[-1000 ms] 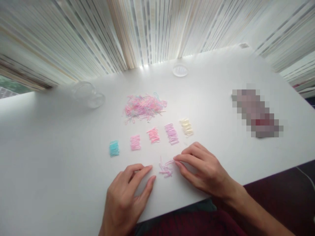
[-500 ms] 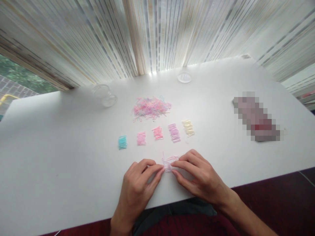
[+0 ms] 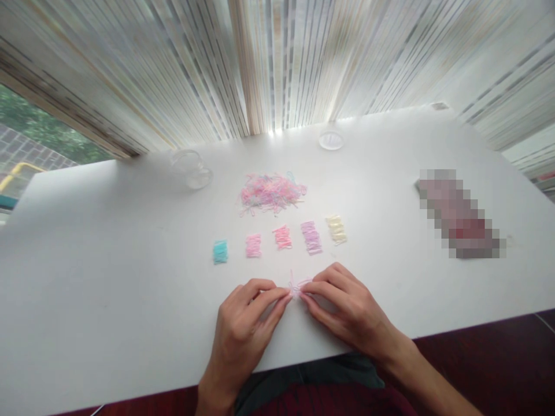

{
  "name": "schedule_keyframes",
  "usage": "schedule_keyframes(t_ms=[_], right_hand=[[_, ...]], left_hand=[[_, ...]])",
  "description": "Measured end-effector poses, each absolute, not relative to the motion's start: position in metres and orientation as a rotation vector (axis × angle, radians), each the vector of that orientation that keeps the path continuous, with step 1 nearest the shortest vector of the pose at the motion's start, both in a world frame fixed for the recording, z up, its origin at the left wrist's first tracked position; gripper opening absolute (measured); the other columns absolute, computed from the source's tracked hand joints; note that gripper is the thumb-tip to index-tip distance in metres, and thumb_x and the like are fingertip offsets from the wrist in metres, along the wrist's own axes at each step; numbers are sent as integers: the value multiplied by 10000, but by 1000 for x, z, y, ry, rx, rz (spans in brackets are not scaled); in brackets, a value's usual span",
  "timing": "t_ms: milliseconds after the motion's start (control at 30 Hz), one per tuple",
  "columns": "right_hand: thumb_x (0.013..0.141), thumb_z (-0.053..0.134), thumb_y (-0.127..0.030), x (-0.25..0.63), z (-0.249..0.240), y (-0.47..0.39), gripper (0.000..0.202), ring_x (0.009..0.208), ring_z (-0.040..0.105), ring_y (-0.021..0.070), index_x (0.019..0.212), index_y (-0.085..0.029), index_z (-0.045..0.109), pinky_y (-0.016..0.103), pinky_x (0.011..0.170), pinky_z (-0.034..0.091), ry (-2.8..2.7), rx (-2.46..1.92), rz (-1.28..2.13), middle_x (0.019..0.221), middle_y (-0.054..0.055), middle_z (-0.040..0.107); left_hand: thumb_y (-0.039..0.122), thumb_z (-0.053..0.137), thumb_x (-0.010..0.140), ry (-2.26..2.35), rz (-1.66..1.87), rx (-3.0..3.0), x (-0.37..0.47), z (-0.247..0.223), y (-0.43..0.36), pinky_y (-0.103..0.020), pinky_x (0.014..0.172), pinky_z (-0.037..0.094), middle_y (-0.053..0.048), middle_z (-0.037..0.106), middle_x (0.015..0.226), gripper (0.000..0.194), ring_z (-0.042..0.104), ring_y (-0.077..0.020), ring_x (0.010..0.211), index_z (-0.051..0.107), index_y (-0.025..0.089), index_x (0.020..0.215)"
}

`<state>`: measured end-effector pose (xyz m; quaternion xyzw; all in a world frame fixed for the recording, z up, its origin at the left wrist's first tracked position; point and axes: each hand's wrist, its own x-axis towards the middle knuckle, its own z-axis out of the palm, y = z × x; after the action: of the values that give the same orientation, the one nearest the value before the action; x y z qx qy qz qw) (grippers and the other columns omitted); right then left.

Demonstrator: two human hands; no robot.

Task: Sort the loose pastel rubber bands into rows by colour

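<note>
Two pinches meet at the bunch (image 3: pixel 295 287)

Curtain (image 3: pixel 299 69) behind, white table (image 3: pixel 130 277) below: that's my workspace. On it, my left hand (image 3: pixel 243 318) and right hand (image 3: pixel 353 303) come in from the near edge, each with finger and thumb drawn together on the bunch; I can't tell how many strands either pinches. It sits between them, nearer me than the five sets: blue (image 3: pixel 220 252), pink (image 3: pixel 253 245), coral (image 3: pixel 282 237), lilac (image 3: pixel 311 237) and cream (image 3: pixel 336 229).

I'd judge the bunch nearly weightless, limp and springy, prone to tangle or cling to skin. I'd take it lightly by the ends, fingertips only, keeping the middle flat.

Compared with a second ago, the left finger and thumb have closed from a gap and reached the bunch, the right has moved inward, and less of it shows. The sets keep their order.
</note>
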<state>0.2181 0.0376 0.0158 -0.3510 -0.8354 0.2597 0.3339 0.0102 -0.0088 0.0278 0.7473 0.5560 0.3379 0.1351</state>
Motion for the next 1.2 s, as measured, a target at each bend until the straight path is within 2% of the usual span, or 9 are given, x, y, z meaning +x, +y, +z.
schedule_keyframes(t_ms=[300, 500, 767, 1200], right_hand=[[932, 638, -127, 218, 19, 37, 95, 764, 602, 188, 977, -189, 694, 321, 681, 545, -2083, -942, 658, 815, 44, 668], [903, 685, -139, 218, 26, 44, 165, 797, 633, 201, 1055, -199, 706, 333, 698, 570, -1992, -970, 579, 862, 56, 690], [908, 691, -150, 213, 29, 41, 113, 794, 622, 198, 1012, -194, 700, 333, 703, 550, -2019, -948, 717, 847, 52, 683], [911, 655, -129, 212, 28, 44, 87, 721, 618, 174, 898, -206, 692, 297, 661, 527, -2024, -946, 721, 763, 19, 667]], left_hand=[[177, 677, 937, 1614, 991, 2137, 11, 36, 1, -252, 674, 555, -40, 705, 915, 116, 654, -140, 763, 734, 209, 1033], [184, 685, 931, 1606, 1028, 2122, 13, 39, 1, -235, 665, 562, -32, 704, 891, 108, 660, -128, 735, 749, 212, 1013], [134, 714, 902, 1580, 1092, 2079, 14, 40, -2, -233, 684, 557, -23, 695, 896, 146, 642, -112, 716, 746, 215, 1020], [158, 693, 920, 1570, 1093, 2091, 16, 44, 5, -231, 648, 559, -33, 709, 894, 126, 654, -122, 726, 753, 217, 1014]])
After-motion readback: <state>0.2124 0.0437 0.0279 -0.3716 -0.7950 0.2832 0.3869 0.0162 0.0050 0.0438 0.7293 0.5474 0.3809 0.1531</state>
